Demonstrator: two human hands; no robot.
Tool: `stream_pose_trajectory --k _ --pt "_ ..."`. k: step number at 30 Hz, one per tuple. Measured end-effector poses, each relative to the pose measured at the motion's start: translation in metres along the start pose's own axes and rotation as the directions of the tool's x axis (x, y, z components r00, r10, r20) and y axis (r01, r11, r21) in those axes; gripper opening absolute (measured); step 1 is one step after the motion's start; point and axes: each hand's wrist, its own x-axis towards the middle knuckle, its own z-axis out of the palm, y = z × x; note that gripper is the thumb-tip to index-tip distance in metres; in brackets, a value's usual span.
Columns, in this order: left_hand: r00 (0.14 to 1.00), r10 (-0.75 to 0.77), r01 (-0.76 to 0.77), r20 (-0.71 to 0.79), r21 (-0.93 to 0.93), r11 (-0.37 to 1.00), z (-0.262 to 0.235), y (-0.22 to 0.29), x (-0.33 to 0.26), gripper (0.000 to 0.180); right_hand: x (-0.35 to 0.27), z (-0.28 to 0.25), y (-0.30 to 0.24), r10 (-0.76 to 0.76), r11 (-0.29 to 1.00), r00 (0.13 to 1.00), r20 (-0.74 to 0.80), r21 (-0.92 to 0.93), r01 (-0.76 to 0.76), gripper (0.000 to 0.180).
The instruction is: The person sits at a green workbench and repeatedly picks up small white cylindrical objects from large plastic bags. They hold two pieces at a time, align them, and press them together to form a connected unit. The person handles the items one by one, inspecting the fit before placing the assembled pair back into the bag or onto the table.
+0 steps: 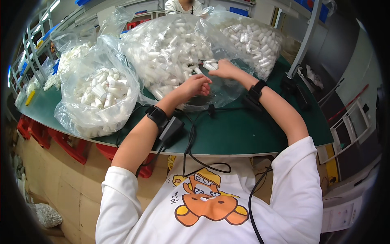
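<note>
A large clear plastic bag (170,49) packed with small white plastic tubes sits in the middle of the dark green bench (243,130), its loose open mouth spilling toward the person. One white tube (209,66) lies at that mouth, held at the fingertips of the right hand (224,70), whose grip is pinched together on it. The left hand (196,86) rests just beside it on the slack plastic, fingers curled downward; whether its grip closes on anything cannot be told.

Both forearms reach forward from the lower edge and converge over the bag's mouth, each with a black wrist strap (157,115) and black cables trailing back across the bench to the person's white shirt.

A second bag of white tubes (101,97) stands to the left near the bench edge, and a third bag (254,40) lies behind and to the right. Red crates (73,148) sit under the bench beside brown cardboard. Metal shelving (34,44) lines the left wall, and another person in white (183,6) sits at the far side.
</note>
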Motion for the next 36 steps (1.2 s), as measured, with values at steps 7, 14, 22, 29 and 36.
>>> stream_pose_trajectory --k 7,14,22,29,36 --pt "0.994 0.106 -0.106 -0.016 0.023 0.994 0.007 0.002 0.000 0.035 -0.071 0.013 -0.024 -0.007 0.939 0.972 -0.234 0.333 0.087 0.049" --pt "0.974 0.158 -0.179 -0.163 -0.125 0.976 0.001 0.002 -0.005 0.035 -0.085 -0.016 -0.036 -0.011 0.680 1.000 0.009 0.733 0.001 0.041" --pt "0.966 0.143 -0.164 -0.216 -0.082 0.983 0.006 0.005 -0.008 0.031 -0.089 -0.014 -0.002 0.083 0.094 0.980 0.180 0.978 -0.187 0.024" --pt "0.980 0.171 -0.165 -0.100 0.067 0.984 0.006 0.009 -0.007 0.029 -0.090 -0.005 -0.004 -0.118 0.001 0.977 0.178 0.984 -0.179 0.033" --pt "0.989 0.124 -0.127 -0.079 -0.034 0.991 0.004 0.010 -0.008 0.025 -0.093 -0.009 -0.010 -0.006 -0.003 0.984 0.176 0.984 -0.176 0.036"
